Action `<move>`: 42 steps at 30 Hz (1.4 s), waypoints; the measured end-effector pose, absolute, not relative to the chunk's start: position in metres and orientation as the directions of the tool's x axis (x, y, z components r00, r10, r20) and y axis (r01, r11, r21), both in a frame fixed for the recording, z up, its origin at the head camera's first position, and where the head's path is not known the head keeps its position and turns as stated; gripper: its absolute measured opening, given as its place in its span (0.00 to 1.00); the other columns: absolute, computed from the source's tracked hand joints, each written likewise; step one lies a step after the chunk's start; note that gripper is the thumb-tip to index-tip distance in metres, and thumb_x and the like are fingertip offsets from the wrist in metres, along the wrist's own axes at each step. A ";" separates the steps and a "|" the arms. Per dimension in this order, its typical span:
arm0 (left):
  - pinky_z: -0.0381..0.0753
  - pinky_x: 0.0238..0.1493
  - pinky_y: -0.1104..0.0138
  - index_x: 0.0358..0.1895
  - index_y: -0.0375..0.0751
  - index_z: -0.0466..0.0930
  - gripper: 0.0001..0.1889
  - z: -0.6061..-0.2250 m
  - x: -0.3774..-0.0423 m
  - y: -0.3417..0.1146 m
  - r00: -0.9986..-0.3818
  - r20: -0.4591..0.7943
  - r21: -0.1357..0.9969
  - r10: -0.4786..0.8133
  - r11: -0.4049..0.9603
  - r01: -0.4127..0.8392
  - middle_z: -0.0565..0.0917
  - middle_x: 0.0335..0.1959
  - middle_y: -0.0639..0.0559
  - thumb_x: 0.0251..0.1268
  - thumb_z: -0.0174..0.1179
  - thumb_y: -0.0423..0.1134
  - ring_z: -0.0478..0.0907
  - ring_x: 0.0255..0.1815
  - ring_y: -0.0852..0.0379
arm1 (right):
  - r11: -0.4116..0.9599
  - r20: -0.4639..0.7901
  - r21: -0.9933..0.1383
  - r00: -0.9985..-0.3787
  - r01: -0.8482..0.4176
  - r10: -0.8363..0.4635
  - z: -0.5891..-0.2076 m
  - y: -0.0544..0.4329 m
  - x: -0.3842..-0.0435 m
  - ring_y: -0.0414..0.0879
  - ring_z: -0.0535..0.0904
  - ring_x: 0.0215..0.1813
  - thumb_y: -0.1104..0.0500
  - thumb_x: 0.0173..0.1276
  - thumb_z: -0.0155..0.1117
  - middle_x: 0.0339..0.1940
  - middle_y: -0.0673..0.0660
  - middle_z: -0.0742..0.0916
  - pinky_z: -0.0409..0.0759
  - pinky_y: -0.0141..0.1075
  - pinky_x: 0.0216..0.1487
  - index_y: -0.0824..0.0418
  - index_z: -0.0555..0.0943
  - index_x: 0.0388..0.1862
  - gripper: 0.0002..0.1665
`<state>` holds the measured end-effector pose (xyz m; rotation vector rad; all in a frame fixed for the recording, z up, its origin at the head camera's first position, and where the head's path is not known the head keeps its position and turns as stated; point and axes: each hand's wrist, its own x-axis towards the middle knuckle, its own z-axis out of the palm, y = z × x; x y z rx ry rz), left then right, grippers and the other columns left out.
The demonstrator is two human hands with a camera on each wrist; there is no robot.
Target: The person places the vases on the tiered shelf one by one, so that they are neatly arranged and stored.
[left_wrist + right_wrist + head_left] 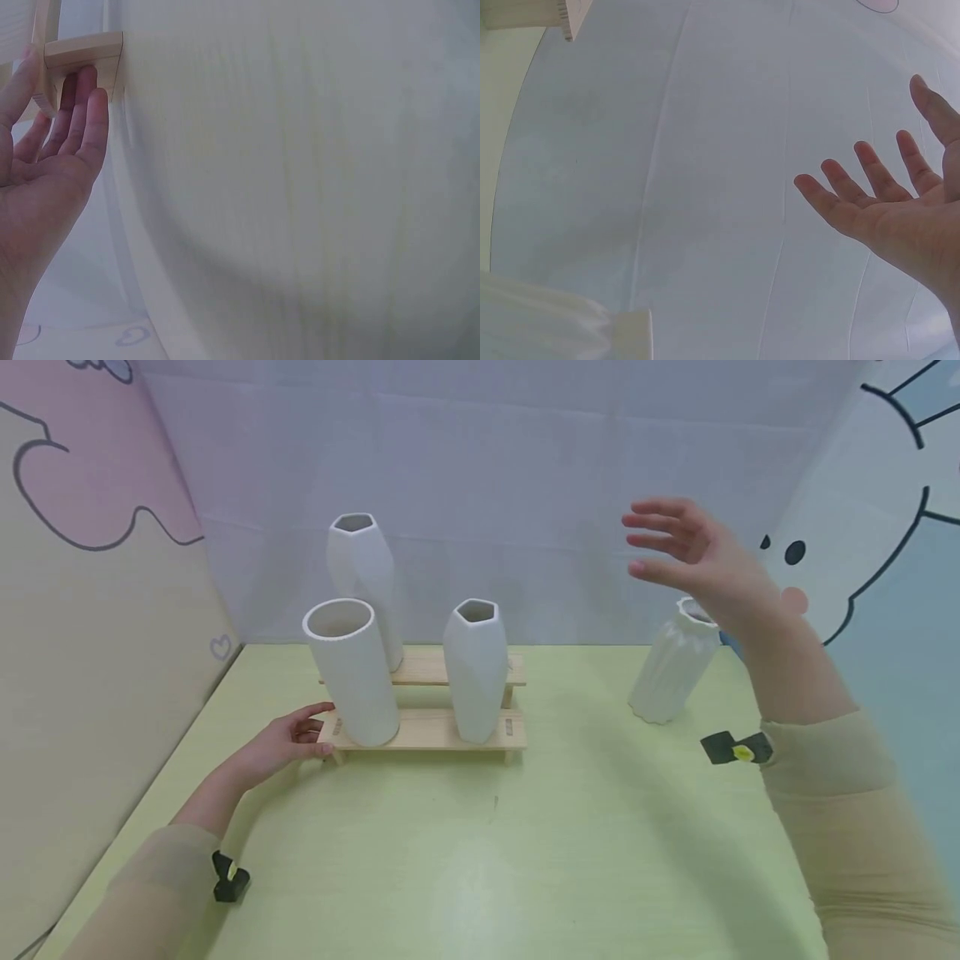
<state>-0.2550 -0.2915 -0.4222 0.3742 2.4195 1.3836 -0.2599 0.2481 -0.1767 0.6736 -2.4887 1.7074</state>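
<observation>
My left hand [281, 745] grips the left end of a two-step wooden stand [427, 739]. In the left wrist view its fingers [91, 127] reach under the board while the thumb lies along the edge. On the lower step stand a round white cylinder vase [356, 681], leaning a little in this view, and a faceted white vase [476, 672]. A taller faceted vase [363, 560] is on the upper step behind. Raised with spread fingers and holding nothing, my right hand [693, 547] is above a ribbed white vase [672, 668] on the table's right side.
The pale green-yellow table [465, 852] meets a plain light backdrop [510, 485] behind the stand. Printed panels with cartoon drawings close off the left and right sides. Dark camera mounts sit at both sleeve cuffs.
</observation>
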 end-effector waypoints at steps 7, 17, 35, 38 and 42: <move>0.75 0.49 0.72 0.73 0.42 0.52 0.42 -0.419 -0.254 -0.290 -0.912 -0.150 0.873 0.382 0.484 0.060 0.75 0.57 0.37 0.59 0.65 0.44 0.75 0.54 0.56 | 0.374 0.258 -0.870 -0.943 -0.322 -0.213 -0.185 0.273 -0.254 0.45 0.62 0.71 0.62 0.65 0.63 0.69 0.48 0.70 0.68 0.33 0.63 0.45 0.64 0.69 0.35; 0.75 0.49 0.72 0.73 0.43 0.53 0.42 -0.418 -0.254 -0.289 -0.912 -0.157 0.868 0.379 0.493 0.056 0.75 0.58 0.36 0.58 0.66 0.45 0.74 0.56 0.54 | 0.393 0.272 -0.872 -0.957 -0.291 -0.104 -0.209 0.306 -0.258 0.44 0.62 0.71 0.63 0.66 0.62 0.71 0.51 0.67 0.72 0.20 0.53 0.46 0.63 0.70 0.36; 0.76 0.49 0.71 0.73 0.43 0.52 0.42 -0.418 -0.253 -0.289 -0.909 -0.156 0.873 0.387 0.484 0.056 0.75 0.57 0.36 0.59 0.65 0.44 0.74 0.56 0.52 | 0.449 0.213 -0.883 -0.969 -0.135 0.127 -0.267 0.342 -0.277 0.39 0.55 0.74 0.52 0.65 0.63 0.72 0.44 0.66 0.48 0.44 0.74 0.42 0.64 0.69 0.34; 0.76 0.49 0.71 0.73 0.42 0.52 0.41 -0.418 -0.253 -0.289 -0.908 -0.156 0.876 0.389 0.479 0.054 0.75 0.57 0.36 0.59 0.65 0.44 0.75 0.55 0.55 | 0.442 0.245 -0.882 -0.960 -0.164 0.134 -0.276 0.346 -0.279 0.41 0.55 0.74 0.55 0.66 0.63 0.71 0.47 0.67 0.49 0.39 0.74 0.45 0.64 0.69 0.34; 0.76 0.49 0.71 0.73 0.44 0.52 0.42 -0.421 -0.255 -0.291 -0.910 -0.159 0.878 0.384 0.476 0.047 0.75 0.57 0.37 0.59 0.65 0.44 0.76 0.53 0.59 | 0.445 0.205 -0.889 -0.963 -0.108 0.174 -0.285 0.349 -0.283 0.42 0.52 0.75 0.51 0.65 0.64 0.73 0.47 0.64 0.50 0.41 0.74 0.44 0.63 0.70 0.36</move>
